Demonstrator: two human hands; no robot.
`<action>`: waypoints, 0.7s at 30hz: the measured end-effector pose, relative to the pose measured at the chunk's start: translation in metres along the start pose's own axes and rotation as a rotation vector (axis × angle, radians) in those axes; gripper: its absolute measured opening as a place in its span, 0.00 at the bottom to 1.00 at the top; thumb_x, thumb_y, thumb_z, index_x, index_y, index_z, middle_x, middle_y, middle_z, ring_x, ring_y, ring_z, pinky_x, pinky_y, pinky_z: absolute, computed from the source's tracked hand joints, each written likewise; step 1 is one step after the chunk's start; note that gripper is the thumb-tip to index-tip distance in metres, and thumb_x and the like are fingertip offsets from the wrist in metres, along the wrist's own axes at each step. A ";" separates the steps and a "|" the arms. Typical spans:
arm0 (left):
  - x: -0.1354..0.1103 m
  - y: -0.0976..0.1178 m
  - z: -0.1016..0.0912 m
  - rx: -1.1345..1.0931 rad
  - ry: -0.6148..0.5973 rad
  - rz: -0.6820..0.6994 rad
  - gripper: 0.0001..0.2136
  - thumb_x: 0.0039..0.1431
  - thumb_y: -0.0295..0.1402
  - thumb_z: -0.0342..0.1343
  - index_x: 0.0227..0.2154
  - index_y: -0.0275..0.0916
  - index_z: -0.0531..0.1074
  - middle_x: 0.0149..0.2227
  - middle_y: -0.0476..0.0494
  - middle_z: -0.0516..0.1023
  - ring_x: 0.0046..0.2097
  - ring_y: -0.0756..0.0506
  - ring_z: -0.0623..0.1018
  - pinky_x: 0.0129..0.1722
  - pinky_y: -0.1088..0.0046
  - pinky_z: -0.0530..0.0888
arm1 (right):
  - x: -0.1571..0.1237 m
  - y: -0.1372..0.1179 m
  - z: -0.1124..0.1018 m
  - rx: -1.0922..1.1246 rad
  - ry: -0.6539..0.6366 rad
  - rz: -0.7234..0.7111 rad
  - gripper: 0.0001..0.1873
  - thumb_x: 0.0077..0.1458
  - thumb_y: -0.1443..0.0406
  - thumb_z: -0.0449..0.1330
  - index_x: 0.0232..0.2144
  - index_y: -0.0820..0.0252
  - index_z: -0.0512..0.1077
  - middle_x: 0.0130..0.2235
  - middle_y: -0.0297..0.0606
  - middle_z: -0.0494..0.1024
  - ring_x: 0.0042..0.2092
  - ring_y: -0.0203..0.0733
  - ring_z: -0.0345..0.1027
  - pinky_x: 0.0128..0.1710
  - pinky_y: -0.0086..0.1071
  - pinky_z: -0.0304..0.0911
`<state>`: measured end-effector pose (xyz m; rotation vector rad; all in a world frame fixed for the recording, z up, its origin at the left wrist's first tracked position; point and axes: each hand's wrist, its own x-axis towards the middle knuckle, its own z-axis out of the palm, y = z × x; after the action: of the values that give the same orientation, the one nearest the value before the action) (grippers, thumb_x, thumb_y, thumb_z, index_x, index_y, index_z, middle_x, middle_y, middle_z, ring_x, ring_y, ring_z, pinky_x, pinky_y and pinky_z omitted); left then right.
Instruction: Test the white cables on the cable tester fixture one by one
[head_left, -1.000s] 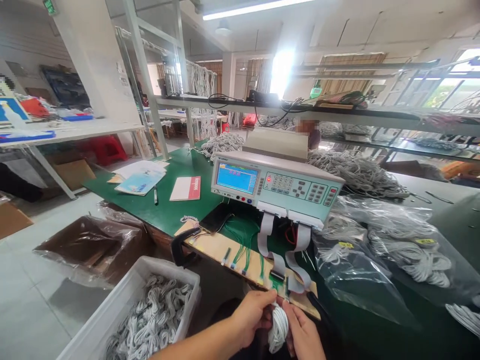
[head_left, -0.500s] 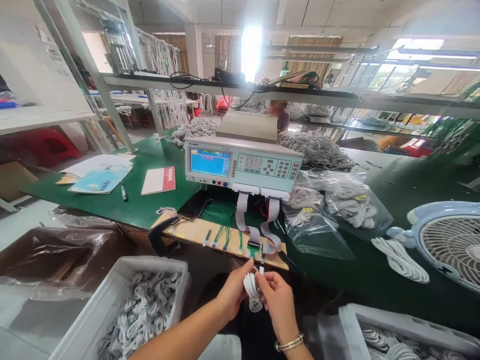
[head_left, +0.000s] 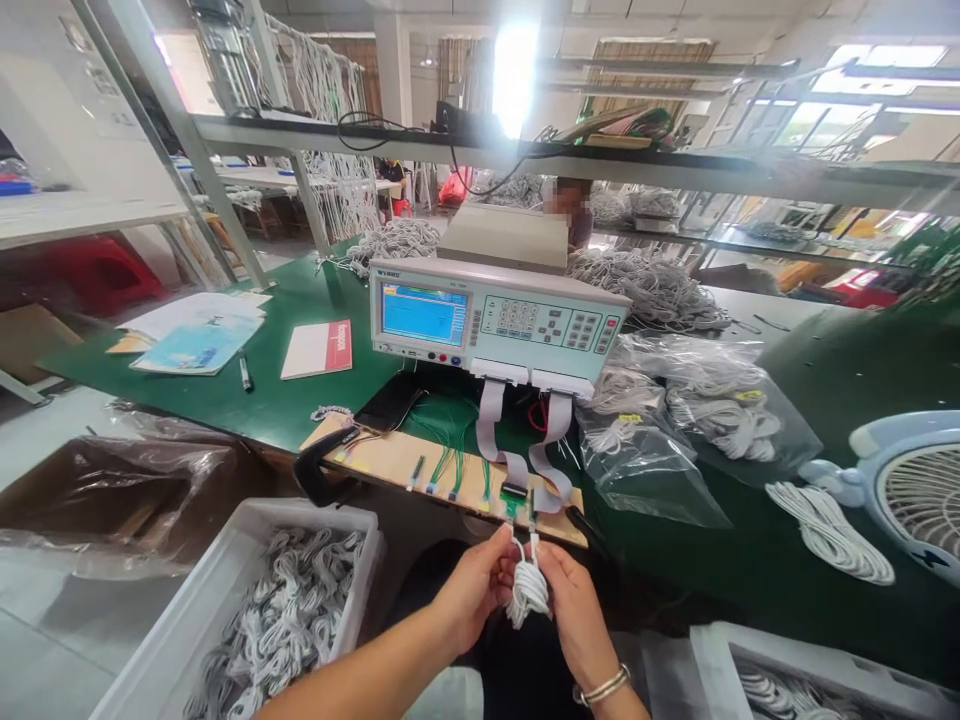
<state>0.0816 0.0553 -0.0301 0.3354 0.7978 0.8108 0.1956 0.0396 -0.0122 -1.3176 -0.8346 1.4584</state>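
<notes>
Head view: cable bundle (head_left: 529, 592) near six o'clock, left hand (head_left: 478, 585) and right hand (head_left: 574, 597) both pinching it near its ends (head_left: 534, 541). Likely light, floppy coil; best gripped at those stiffer tips.

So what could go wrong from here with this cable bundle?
With your left hand and right hand holding the cable bundle at the front edge of the board, an end might bend if pressed crooked. Either hand could also catch the flat gray cables just beyond and tug them.
</notes>
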 end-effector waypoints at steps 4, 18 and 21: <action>0.002 -0.001 -0.002 -0.019 -0.026 -0.005 0.18 0.43 0.47 0.52 0.26 0.33 0.68 0.22 0.50 0.66 0.23 0.56 0.64 0.24 0.81 0.60 | 0.002 0.001 -0.002 0.009 -0.013 0.010 0.13 0.45 0.57 0.56 0.27 0.63 0.70 0.19 0.29 0.66 0.19 0.30 0.53 0.17 0.23 0.48; -0.001 0.004 0.001 0.101 0.001 0.085 0.19 0.41 0.47 0.53 0.27 0.35 0.69 0.21 0.50 0.68 0.23 0.54 0.64 0.25 0.78 0.60 | 0.006 0.004 0.005 0.036 0.054 -0.026 0.16 0.40 0.54 0.58 0.24 0.63 0.69 0.17 0.28 0.65 0.16 0.29 0.51 0.15 0.24 0.46; 0.001 0.011 0.001 0.163 0.015 0.117 0.18 0.38 0.46 0.56 0.25 0.34 0.70 0.20 0.52 0.64 0.20 0.57 0.59 0.21 0.80 0.54 | 0.007 0.001 -0.007 -0.168 0.039 -0.017 0.18 0.38 0.52 0.58 0.22 0.62 0.70 0.13 0.26 0.61 0.15 0.29 0.48 0.13 0.23 0.43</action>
<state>0.0765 0.0634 -0.0239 0.5254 0.8666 0.8599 0.2029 0.0454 -0.0169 -1.4556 -0.9575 1.3680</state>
